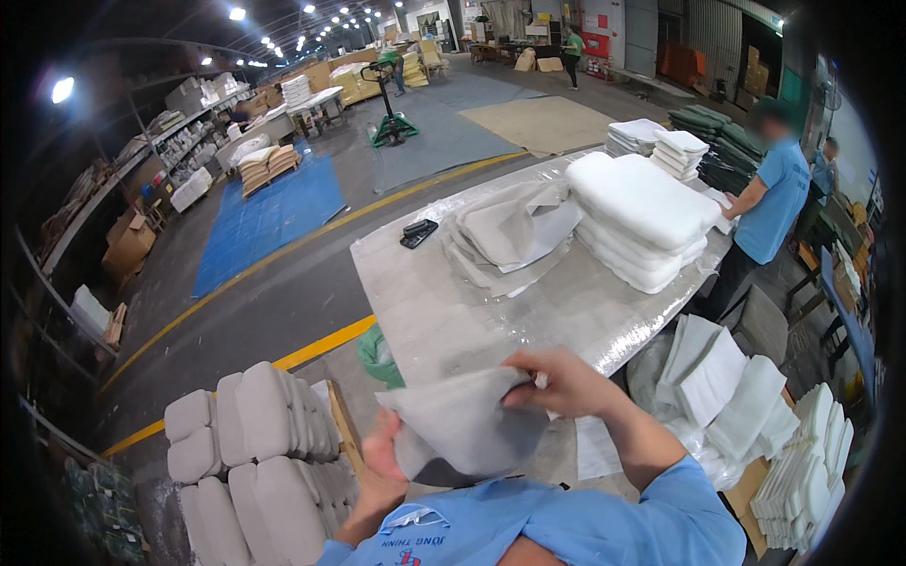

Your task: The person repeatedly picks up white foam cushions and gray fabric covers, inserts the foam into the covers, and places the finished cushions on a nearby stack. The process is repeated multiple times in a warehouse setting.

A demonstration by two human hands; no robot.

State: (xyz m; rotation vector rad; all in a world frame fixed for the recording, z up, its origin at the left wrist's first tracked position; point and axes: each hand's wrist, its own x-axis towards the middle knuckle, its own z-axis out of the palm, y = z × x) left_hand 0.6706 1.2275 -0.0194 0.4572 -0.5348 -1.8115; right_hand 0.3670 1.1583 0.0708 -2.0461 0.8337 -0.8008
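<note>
A grey fabric cushion cover [462, 415] is held up in front of my chest, near the table's front edge. My left hand [385, 451] grips its left edge, the fingers partly hidden behind the cloth. My right hand [557, 382] is closed on its upper right edge, the fingertips curled over the rim. Beyond my hands stands the table [425, 321], topped with plastic film. On it lie a loose pile of grey covers [505, 236] and, to the right, a stack of thick white pads [642, 212].
Grey cushions [283, 472] stand stacked on my left, near a green bag [377, 354]. White pads [717, 396] lie at my right. Small black objects [418, 233] rest on the table's left side. A co-worker in blue [779, 189] stands at its far right. A pallet jack [390, 123] is farther off.
</note>
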